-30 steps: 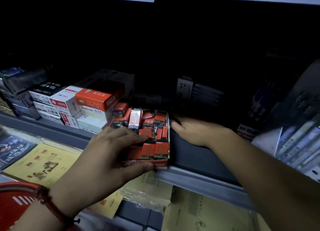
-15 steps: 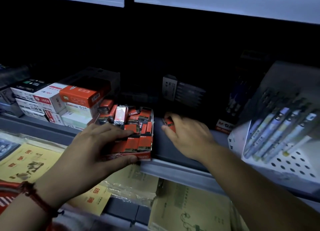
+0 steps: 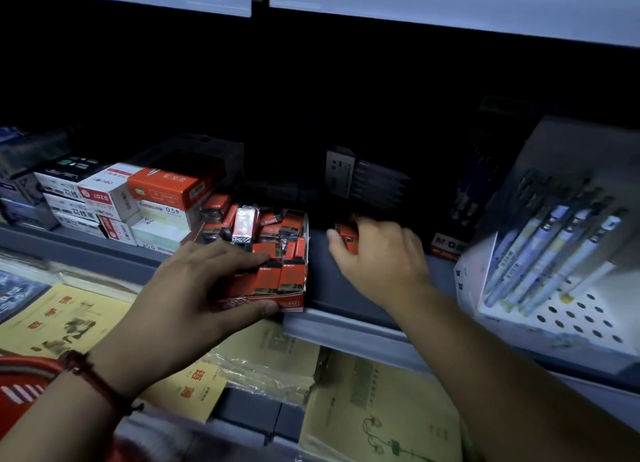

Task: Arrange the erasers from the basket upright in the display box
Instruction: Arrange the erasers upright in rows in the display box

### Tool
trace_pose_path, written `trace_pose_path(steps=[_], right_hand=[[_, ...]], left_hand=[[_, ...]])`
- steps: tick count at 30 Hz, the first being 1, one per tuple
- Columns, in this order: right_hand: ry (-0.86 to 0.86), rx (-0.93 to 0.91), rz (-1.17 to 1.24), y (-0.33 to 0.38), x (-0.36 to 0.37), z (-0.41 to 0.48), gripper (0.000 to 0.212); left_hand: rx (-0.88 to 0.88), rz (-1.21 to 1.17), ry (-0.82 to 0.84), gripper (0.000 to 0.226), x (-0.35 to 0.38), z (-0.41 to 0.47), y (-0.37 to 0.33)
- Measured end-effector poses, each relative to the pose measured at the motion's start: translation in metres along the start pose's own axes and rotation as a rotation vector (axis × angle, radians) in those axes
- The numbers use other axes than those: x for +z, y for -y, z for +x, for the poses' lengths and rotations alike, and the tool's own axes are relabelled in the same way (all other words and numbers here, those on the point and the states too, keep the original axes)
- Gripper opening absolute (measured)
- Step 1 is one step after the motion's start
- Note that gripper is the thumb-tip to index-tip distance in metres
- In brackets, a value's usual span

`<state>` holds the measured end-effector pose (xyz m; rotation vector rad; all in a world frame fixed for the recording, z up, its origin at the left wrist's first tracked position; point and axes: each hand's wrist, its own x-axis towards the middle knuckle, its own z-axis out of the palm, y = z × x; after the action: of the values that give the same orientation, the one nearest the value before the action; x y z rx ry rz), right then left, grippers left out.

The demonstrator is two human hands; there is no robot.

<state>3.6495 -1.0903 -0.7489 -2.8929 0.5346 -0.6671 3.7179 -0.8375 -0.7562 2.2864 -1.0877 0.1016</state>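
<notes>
I find the display box [image 3: 292,304] at the front edge of the shelf [image 3: 346,290], left hand [image 3: 180,309] fingers clamped on it. Right hand [image 3: 384,257] fingers pinch one eraser [image 3: 347,237] just beside it. I judge it light, stiff and slick-wrapped; grip its long sides.

Left hand [image 3: 180,309] is sprawled over the near-left corner of the display box [image 3: 292,304], so whatever stands under those fingers [image 3: 239,259] can't be seen. At centre right, the right hand [image 3: 384,257] curls round an eraser [image 3: 348,239], only a red corner peeking out. The red basket [image 3: 20,375] is sliced off by the lower left edge, and the pens [image 3: 554,250] at right are a blur.
</notes>
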Motion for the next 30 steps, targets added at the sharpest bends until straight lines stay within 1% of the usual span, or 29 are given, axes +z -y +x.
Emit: trace_pose_path(steps=[1,3,4,5,6,7,8,9,10,11,12,15,18,20,22,23,24,26,27,28,30], right_hand=[[-0.038,0.05,0.114,-0.003,0.001,0.0,0.047],[-0.094,0.251,0.459,-0.003,0.0,0.002,0.044],[-0.133,0.412,0.747,-0.001,-0.004,0.004,0.043],[-0.158,0.605,1.112,-0.001,-0.007,0.009,0.044],[-0.129,0.784,1.495,0.0,-0.01,0.013,0.043],[-0.057,0.898,1.831,0.0,-0.015,0.016,0.041],[0.022,0.97,2.083,-0.001,-0.02,0.018,0.039],[0.087,1.012,2.249,-0.001,-0.025,0.018,0.036],[0.142,1.029,2.342,-0.001,-0.028,0.018,0.034],[0.183,1.041,2.383,0.0,-0.028,0.017,0.034],[0.208,1.051,2.382,0.001,-0.029,0.017,0.036],[0.256,1.097,2.249,0.003,-0.026,0.015,0.04],[0.364,1.06,2.068,0.002,-0.023,0.016,0.022],[0.338,0.982,1.772,0.005,-0.02,0.018,0.019],[0.256,0.865,1.378,0.014,-0.021,0.021,0.018],[0.242,0.794,1.18,0.019,-0.021,0.025,0.02],[0.267,0.711,0.991,0.024,-0.023,0.028,0.022],[0.392,0.502,0.646,0.029,-0.024,0.037,0.025],[0.476,0.397,0.492,0.031,-0.022,0.043,0.031],[0.556,0.316,0.382,0.033,-0.02,0.048,0.034],[0.657,0.236,0.305,0.036,-0.014,0.055,0.037]], left_hand=[[0.004,0.001,0.003,0.071,0.0,0.0,0.0],[0.006,-0.004,-0.002,0.07,0.0,0.0,0.001],[0.006,-0.004,-0.006,0.07,0.001,0.0,0.002],[0.007,0.0,-0.005,0.07,0.001,0.0,0.002],[0.008,0.005,-0.002,0.07,0.001,0.0,0.002],[0.009,0.01,0.0,0.07,0.001,0.0,0.002],[0.009,0.014,-0.001,0.07,0.001,0.001,0.002],[0.008,0.015,-0.003,0.07,0.001,0.001,0.002],[0.008,0.015,-0.003,0.07,0.001,0.001,0.002],[0.007,0.016,-0.004,0.07,0.001,0.002,0.002],[0.008,0.016,-0.007,0.071,0.001,0.002,0.002],[0.004,0.011,-0.017,0.071,0.001,0.001,0.002],[0.004,0.008,-0.018,0.071,0.001,0.001,0.002],[-0.001,0.007,-0.019,0.073,0.001,0.0,0.002],[-0.001,0.01,-0.019,0.074,0.001,0.0,0.002],[-0.002,0.009,-0.018,0.074,0.001,0.0,0.002],[-0.003,0.007,-0.018,0.074,0.0,0.0,0.002],[-0.005,0.005,-0.017,0.074,0.0,0.0,0.001],[-0.006,0.007,-0.016,0.074,0.0,0.0,0.001],[-0.005,0.01,-0.014,0.073,-0.001,0.0,0.001],[-0.001,0.015,-0.011,0.072,-0.001,0.0,0.001]])
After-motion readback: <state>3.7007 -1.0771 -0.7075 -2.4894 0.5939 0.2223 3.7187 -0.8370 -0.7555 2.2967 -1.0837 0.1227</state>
